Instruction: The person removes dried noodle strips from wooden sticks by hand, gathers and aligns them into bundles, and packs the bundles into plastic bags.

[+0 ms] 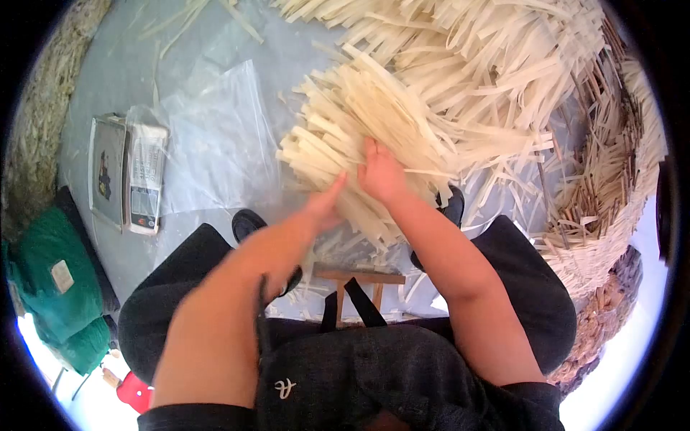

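A thick bundle of pale, flat dried strips (pixel 374 108) is in front of me, tilted across my knees' gap. My left hand (pixel 328 203) grips its lower left side, one finger stretched along the strips and the others partly hidden and blurred. My right hand (pixel 381 171) presses on the near side of the bundle, with its fingers bent against the strips. Loose ends stick out below both hands.
A large heap of similar strips (pixel 496 65) lies at the upper right, beside a woven basket wall (pixel 604 194). To the left are a clear plastic bag (pixel 223 136), a digital scale (pixel 146 179) and a green sack (pixel 54 266). A wooden stool (pixel 359 276) stands below my hands.
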Demonstrator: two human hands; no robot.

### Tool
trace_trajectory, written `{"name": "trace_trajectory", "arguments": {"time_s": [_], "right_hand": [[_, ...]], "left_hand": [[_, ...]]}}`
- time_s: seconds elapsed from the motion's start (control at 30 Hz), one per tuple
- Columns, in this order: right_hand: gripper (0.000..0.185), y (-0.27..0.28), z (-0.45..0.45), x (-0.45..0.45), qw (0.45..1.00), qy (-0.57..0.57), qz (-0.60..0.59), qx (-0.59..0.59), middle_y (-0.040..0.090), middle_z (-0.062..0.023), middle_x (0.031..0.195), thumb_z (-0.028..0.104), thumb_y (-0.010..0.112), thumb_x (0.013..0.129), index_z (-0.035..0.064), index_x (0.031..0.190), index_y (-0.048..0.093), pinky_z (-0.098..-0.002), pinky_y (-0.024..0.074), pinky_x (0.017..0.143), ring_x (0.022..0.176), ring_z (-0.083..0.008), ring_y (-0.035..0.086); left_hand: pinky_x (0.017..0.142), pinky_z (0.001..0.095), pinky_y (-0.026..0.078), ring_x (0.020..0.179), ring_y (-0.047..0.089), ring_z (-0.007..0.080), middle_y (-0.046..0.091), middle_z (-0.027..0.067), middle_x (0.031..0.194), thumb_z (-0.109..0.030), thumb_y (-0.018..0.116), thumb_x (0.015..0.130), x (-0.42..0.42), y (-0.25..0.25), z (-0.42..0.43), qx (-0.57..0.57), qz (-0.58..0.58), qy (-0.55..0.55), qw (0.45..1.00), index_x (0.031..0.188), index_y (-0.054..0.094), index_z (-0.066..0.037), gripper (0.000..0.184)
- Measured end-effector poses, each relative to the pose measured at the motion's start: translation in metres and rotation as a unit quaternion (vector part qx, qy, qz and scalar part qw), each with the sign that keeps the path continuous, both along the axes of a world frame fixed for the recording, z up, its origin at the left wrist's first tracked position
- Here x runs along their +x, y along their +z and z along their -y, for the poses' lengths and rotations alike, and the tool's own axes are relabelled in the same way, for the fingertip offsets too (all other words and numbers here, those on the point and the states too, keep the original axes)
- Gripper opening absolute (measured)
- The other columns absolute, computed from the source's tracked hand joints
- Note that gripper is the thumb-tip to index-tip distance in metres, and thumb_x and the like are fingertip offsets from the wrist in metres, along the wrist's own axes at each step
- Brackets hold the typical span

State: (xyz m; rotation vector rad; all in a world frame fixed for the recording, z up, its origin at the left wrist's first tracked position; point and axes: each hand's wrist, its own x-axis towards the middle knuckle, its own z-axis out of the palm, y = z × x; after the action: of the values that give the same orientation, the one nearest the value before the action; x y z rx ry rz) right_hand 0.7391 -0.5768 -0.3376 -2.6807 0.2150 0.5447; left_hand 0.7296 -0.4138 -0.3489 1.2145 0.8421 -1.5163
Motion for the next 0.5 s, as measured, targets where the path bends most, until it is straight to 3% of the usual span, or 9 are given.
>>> {"name": "trace_trajectory", "arguments": {"time_s": [0.03,0.1,0.17,0.3,0.37,0.43,0.5], "right_hand": [[0.054,-0.003,0.001,0.000,0.999,-0.034,-0.025,-0.013,0.053,-0.0205,0.121,0.023,0.057,0.080,-0.0005,0.128,0.047,-0.0449,0.0447,0.094,0.111,-0.0350,0.054],[0.056,-0.007,0.001,0.005,0.999,-0.016,-0.038,-0.022,0.053,-0.0209,0.122,0.027,0.056,0.081,-0.0007,0.129,0.046,-0.0462,0.0444,0.095,0.113,-0.0354,0.054],[0.059,-0.002,0.000,0.011,0.999,0.001,-0.039,-0.035,0.053,-0.0212,0.124,0.030,0.055,0.081,-0.0008,0.131,0.046,-0.0475,0.0440,0.095,0.114,-0.0357,0.053],[0.054,0.027,-0.017,0.010,0.984,0.085,-0.142,0.073,0.054,-0.0217,0.122,0.034,0.051,0.084,0.0009,0.127,0.049,-0.0455,0.0432,0.096,0.113,-0.0377,0.053],[0.053,0.021,-0.028,0.003,0.970,0.129,-0.180,0.101,0.054,-0.0218,0.122,0.034,0.049,0.085,0.0011,0.126,0.051,-0.0447,0.0431,0.097,0.113,-0.0379,0.053],[0.048,-0.015,-0.034,-0.010,0.979,0.095,-0.082,0.163,0.055,-0.0215,0.122,0.031,0.049,0.085,0.0021,0.123,0.054,-0.0452,0.0438,0.095,0.112,-0.0379,0.054],[0.046,0.019,-0.024,0.015,0.972,0.104,-0.147,0.154,0.056,-0.0213,0.123,0.028,0.050,0.085,0.0022,0.123,0.054,-0.0455,0.0438,0.095,0.112,-0.0380,0.054]], "left_hand": [[0.100,0.0524,0.042,0.129,0.040,0.0321,0.031,0.0139,0.147,-0.057,0.068,0.080,-0.015,0.014,0.017,0.016,0.076,0.127,0.989,0.147,0.023,-0.011,0.093],[0.100,0.0523,0.042,0.129,0.040,0.0318,0.031,0.0125,0.148,-0.058,0.068,0.079,-0.031,0.018,0.035,0.033,0.154,0.246,0.956,0.147,0.023,-0.012,0.094],[0.097,0.0499,0.044,0.125,0.046,0.0296,0.040,0.0110,0.142,-0.059,0.070,0.077,-0.036,0.000,0.044,0.031,0.147,0.356,0.922,0.143,0.031,-0.012,0.090],[0.093,0.0483,0.046,0.120,0.050,0.0277,0.050,0.0103,0.134,-0.057,0.073,0.076,-0.022,-0.024,0.030,-0.099,0.132,0.375,0.912,0.138,0.040,-0.012,0.083],[0.090,0.0492,0.047,0.116,0.053,0.0267,0.054,0.0089,0.130,-0.056,0.073,0.076,-0.016,-0.038,0.022,-0.016,0.181,0.370,0.911,0.135,0.044,-0.013,0.079],[0.088,0.0518,0.047,0.113,0.055,0.0268,0.056,0.0081,0.128,-0.054,0.075,0.075,-0.009,-0.076,0.004,0.041,0.167,0.345,0.923,0.134,0.046,-0.013,0.077],[0.087,0.0541,0.047,0.112,0.056,0.0273,0.056,0.0077,0.127,-0.053,0.076,0.074,-0.007,-0.093,-0.001,0.069,0.124,0.322,0.936,0.134,0.046,-0.013,0.078]]}}
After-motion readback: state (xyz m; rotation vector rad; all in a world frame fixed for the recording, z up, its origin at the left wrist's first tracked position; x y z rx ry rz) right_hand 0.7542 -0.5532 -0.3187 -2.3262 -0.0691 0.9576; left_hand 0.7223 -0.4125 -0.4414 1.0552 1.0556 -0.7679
